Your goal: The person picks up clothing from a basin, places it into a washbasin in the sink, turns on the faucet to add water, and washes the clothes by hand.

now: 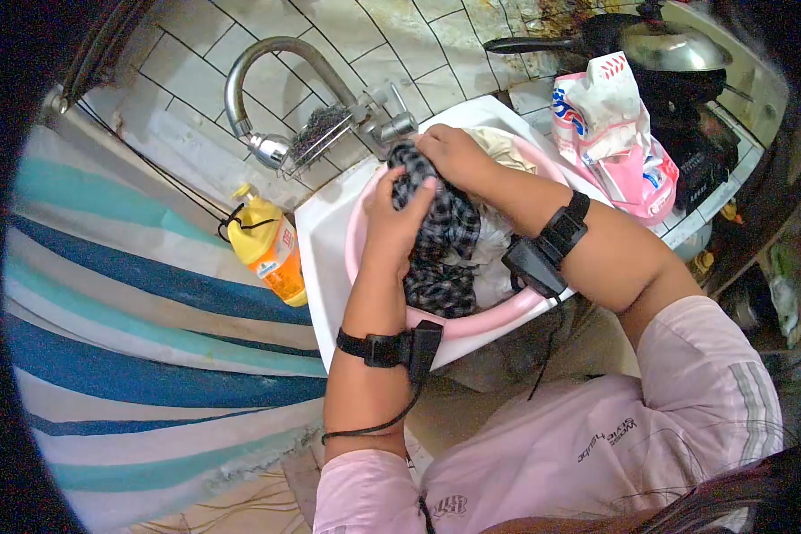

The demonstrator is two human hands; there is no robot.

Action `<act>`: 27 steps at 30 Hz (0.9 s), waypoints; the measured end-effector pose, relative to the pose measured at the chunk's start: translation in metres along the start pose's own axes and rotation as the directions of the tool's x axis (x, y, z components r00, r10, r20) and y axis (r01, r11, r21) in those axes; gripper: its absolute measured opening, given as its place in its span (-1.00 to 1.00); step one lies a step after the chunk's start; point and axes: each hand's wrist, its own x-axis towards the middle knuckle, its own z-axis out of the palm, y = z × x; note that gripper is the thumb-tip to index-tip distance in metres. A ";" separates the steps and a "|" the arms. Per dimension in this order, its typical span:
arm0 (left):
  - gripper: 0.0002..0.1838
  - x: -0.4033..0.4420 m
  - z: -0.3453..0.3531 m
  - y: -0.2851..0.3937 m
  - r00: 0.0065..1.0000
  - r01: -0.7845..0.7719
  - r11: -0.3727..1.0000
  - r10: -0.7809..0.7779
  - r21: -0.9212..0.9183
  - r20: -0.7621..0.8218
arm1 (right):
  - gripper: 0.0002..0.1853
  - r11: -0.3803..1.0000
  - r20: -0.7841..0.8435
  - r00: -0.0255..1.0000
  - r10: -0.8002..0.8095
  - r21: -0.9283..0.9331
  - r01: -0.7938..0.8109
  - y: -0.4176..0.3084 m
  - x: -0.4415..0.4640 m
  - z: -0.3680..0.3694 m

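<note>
A black-and-white checked cloth garment (440,227) is bunched up in a pink basin (476,325), its upper end lifted near the far rim. My left hand (397,209) grips that end from the left, thumb on top. From the far right side my right hand (454,156) has its fingers closed over the same cloth, close to the left one. Pale, whitish cloth (492,258) lies beside the checked garment in the basin. The fingertips of both hands are partly hidden by the folds.
The basin sits in a white sink (319,218) under a curved metal faucet (240,93). A wire rack (316,147) holds a scourer. To the left stands a yellow-orange bottle (274,254) by a striped curtain (151,276). Detergent bags (610,133) and a lidded pan (676,49) are right.
</note>
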 end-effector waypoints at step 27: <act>-0.28 0.007 -0.014 0.006 0.994 0.038 0.799 -0.092 -0.600 -0.059 | -0.66 0.992 0.201 0.972 -0.123 -0.004 0.127 0.000 -0.006 0.000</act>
